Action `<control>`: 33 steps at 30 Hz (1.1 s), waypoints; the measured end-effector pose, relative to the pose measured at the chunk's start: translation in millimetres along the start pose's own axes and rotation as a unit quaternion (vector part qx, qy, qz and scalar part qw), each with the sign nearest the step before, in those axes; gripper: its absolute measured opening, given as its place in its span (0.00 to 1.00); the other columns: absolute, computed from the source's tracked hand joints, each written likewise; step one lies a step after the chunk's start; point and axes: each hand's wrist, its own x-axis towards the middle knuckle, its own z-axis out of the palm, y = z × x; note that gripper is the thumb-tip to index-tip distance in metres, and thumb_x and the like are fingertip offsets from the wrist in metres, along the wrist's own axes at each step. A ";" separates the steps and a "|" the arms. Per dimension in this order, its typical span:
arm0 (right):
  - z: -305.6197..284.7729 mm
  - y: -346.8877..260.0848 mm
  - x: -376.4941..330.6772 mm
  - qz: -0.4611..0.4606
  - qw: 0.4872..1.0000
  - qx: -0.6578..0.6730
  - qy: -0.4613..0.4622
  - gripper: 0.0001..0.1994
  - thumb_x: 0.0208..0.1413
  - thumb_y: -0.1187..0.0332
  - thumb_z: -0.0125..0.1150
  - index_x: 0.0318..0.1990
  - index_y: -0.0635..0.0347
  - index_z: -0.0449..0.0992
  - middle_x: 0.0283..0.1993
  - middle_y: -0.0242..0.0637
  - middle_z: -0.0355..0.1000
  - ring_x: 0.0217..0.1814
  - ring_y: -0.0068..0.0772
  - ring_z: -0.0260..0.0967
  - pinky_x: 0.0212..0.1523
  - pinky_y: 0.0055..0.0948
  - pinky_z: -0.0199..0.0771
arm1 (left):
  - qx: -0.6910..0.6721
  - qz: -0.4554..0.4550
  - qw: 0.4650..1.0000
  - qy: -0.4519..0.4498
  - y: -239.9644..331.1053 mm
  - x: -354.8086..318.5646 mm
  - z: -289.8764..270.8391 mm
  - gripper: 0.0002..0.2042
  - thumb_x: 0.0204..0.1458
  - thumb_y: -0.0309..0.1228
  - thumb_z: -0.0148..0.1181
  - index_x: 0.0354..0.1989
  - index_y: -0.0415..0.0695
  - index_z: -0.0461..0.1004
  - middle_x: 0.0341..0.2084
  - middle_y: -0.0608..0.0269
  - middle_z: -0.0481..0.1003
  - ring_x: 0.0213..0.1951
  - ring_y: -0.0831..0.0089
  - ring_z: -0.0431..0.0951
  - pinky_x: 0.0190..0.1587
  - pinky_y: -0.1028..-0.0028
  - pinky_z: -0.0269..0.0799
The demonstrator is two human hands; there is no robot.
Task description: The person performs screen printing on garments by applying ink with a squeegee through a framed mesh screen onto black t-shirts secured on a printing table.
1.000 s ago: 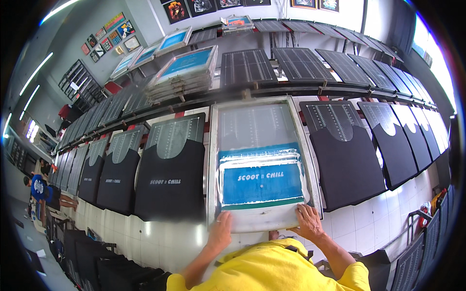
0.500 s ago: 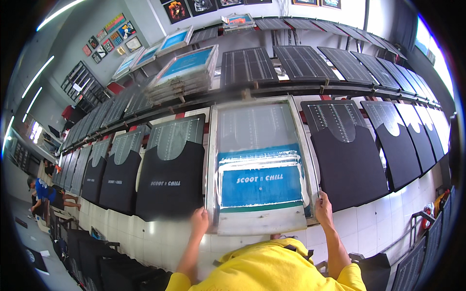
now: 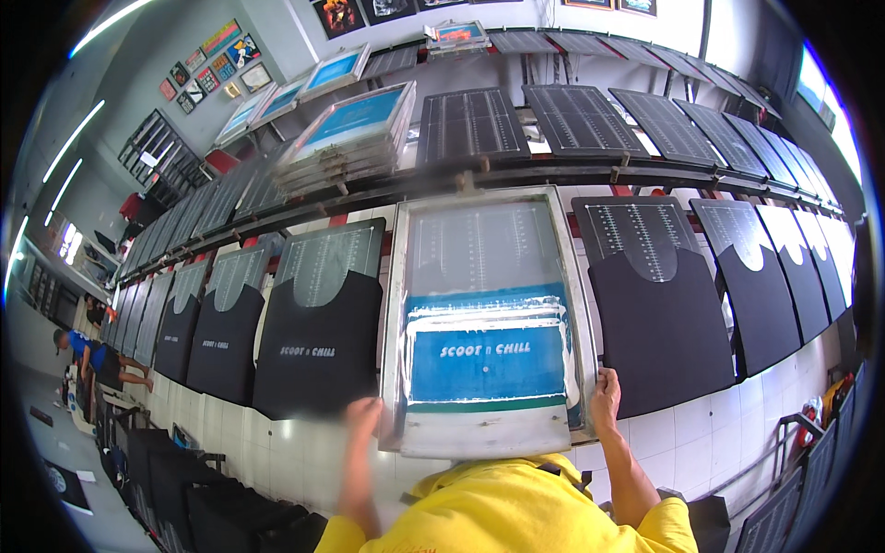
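Observation:
A screen-printing frame (image 3: pixel 397 304) lies in front of me, with a blue stencil (image 3: pixel 461 375) in its lower half and whitish ink smeared around the stencil. Through the clear upper mesh a marked board shows. My right hand (image 3: pixel 605 402) is closed on the frame's right side, near its lower corner. At the opposite lower side my left hand (image 3: pixel 362 420), blurred by motion, has its fingertips at the frame's edge. A black shirt with printed lettering (image 3: pixel 318 364) lies on the board to the left. To the right lies a plain black shirt (image 3: pixel 659 323). Whatever lies beneath the stencil is hidden.
More shirt-covered boards run along the rail to both sides. Behind the rail stand a stack of screen frames (image 3: pixel 346 138) and a row of bare boards (image 3: pixel 583 120). Dark fabric (image 3: pixel 175 470) hangs at lower left. A person in blue (image 3: pixel 92 358) is far left.
The screen frame has shifted slightly left and toward me, along with both hands. My left hand has moved leftward and is more blurred. The person at far left has shifted posture.

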 end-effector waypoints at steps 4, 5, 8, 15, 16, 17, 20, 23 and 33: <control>4.4 -0.6 0.9 0.020 1.000 0.021 -0.013 0.09 0.66 0.70 0.50 0.49 0.60 0.72 0.42 0.46 0.76 0.44 0.45 0.74 0.46 0.40 0.72 | -0.026 -0.056 0.996 -0.070 3.2 4.1 -13.5 0.10 0.59 0.34 0.62 0.38 0.39 0.81 0.27 0.70 0.77 0.29 0.80 0.75 0.33 0.76 0.72; 2.4 -7.5 -0.1 0.027 0.999 0.034 -0.019 0.09 0.66 0.69 0.50 0.49 0.61 0.72 0.42 0.46 0.76 0.44 0.44 0.74 0.46 0.40 0.72 | -0.036 -0.070 0.994 -0.082 4.8 3.5 -16.8 0.10 0.59 0.34 0.62 0.40 0.39 0.80 0.31 0.68 0.78 0.32 0.77 0.77 0.35 0.73 0.75; 0.8 -7.7 -1.4 0.045 0.998 0.037 -0.032 0.10 0.66 0.68 0.50 0.50 0.61 0.72 0.43 0.45 0.76 0.45 0.43 0.74 0.47 0.40 0.72 | -0.100 -0.101 0.982 -0.121 10.6 2.1 -26.8 0.10 0.59 0.34 0.62 0.41 0.39 0.79 0.32 0.68 0.78 0.35 0.76 0.77 0.35 0.72 0.76; 3.4 -6.2 -1.3 0.056 0.998 0.017 -0.019 0.13 0.66 0.64 0.50 0.49 0.63 0.73 0.44 0.47 0.75 0.45 0.43 0.73 0.49 0.38 0.71 | -0.088 -0.098 0.981 -0.139 16.7 5.5 -30.2 0.10 0.59 0.34 0.61 0.42 0.39 0.79 0.33 0.67 0.78 0.35 0.76 0.78 0.37 0.71 0.76; 4.0 -3.5 -0.5 0.060 0.998 0.005 -0.016 0.13 0.66 0.64 0.49 0.49 0.63 0.73 0.45 0.47 0.75 0.46 0.44 0.73 0.50 0.39 0.71 | -0.090 -0.095 0.981 -0.146 16.7 8.3 -30.9 0.10 0.59 0.34 0.61 0.42 0.39 0.79 0.33 0.67 0.78 0.34 0.76 0.78 0.36 0.71 0.76; 4.9 1.5 0.7 0.061 0.998 -0.022 0.001 0.18 0.65 0.59 0.49 0.50 0.65 0.76 0.46 0.52 0.77 0.48 0.50 0.75 0.51 0.42 0.71 | -0.092 -0.092 0.979 -0.157 15.7 11.7 -30.7 0.10 0.59 0.34 0.61 0.42 0.40 0.79 0.32 0.67 0.78 0.34 0.76 0.78 0.36 0.71 0.76; 2.8 -16.6 2.8 0.117 0.992 -0.048 -0.029 0.21 0.64 0.57 0.50 0.47 0.67 0.79 0.45 0.56 0.78 0.48 0.53 0.76 0.50 0.43 0.73 | -0.080 -0.097 0.983 -0.134 8.2 5.5 -32.5 0.11 0.58 0.34 0.62 0.42 0.40 0.79 0.31 0.67 0.78 0.32 0.76 0.78 0.33 0.72 0.76; 0.4 -16.6 7.0 0.120 0.991 -0.055 -0.032 0.22 0.63 0.55 0.49 0.44 0.67 0.79 0.38 0.59 0.77 0.44 0.57 0.77 0.46 0.45 0.73 | -0.140 -0.093 0.981 -0.093 33.0 -13.3 -18.6 0.10 0.57 0.33 0.62 0.40 0.39 0.79 0.30 0.67 0.78 0.31 0.76 0.78 0.31 0.73 0.74; -24.4 -35.8 -10.2 0.082 0.996 -0.045 -0.011 0.20 0.61 0.58 0.49 0.42 0.69 0.79 0.37 0.59 0.76 0.42 0.56 0.76 0.46 0.45 0.72 | -0.175 -0.025 0.983 0.043 72.8 -64.0 3.3 0.14 0.58 0.32 0.60 0.42 0.31 0.78 0.36 0.61 0.78 0.39 0.73 0.74 0.46 0.72 0.68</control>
